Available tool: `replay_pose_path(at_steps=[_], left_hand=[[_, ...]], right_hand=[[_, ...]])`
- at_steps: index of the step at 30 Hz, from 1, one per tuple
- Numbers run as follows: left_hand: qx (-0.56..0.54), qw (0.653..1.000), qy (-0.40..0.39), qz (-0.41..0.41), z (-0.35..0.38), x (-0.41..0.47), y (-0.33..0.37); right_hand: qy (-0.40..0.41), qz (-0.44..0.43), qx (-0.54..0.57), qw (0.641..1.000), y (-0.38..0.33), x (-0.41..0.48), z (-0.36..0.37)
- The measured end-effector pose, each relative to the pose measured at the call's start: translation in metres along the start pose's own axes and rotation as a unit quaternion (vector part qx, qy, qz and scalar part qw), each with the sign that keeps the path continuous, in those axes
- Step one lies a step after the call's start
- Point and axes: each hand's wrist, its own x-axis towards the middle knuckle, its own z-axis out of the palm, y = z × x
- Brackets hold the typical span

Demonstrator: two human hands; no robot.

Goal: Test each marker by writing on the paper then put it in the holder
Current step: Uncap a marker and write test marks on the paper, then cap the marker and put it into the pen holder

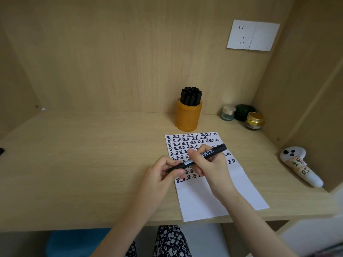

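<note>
Head view: a black marker (pixel 207 152) is held level above the paper (pixel 204 197), clear of the sheet. The right hand (pixel 211 164) has its fingers curled round the barrel, and the left hand (pixel 163 173) pinches the near end. Whether the cap is going on or coming off cannot be told. Either way, the hands should work straight along the barrel. The orange holder (pixel 187 117) stands just beyond the paper, crowded with markers, so insertion calls for an upright entry into a gap.

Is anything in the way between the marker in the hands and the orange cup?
Nothing visible is. The left hand and right hand hold the black marker over the paper, and the orange holder stands just past the paper's far edge. It is crowded with black markers.
</note>
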Motion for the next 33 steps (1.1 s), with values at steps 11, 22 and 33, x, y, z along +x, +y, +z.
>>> replay_pose_path(at_steps=[11, 22, 33], left_hand=[[-0.038, 0.999, -0.012, 0.003, -0.003, 0.011, 0.003], [0.134, 0.991, 0.012, 0.011, -0.022, 0.040, 0.013], [0.201, 0.976, -0.009, 0.077, -0.004, 0.112, 0.036]], right_hand=[[-0.020, -0.009, -0.001, 1.000, -0.005, 0.015, 0.004], [0.091, 0.038, -0.174, 0.980, 0.006, 0.032, -0.017], [-0.015, -0.238, -0.352, 0.905, -0.004, 0.075, -0.034]])
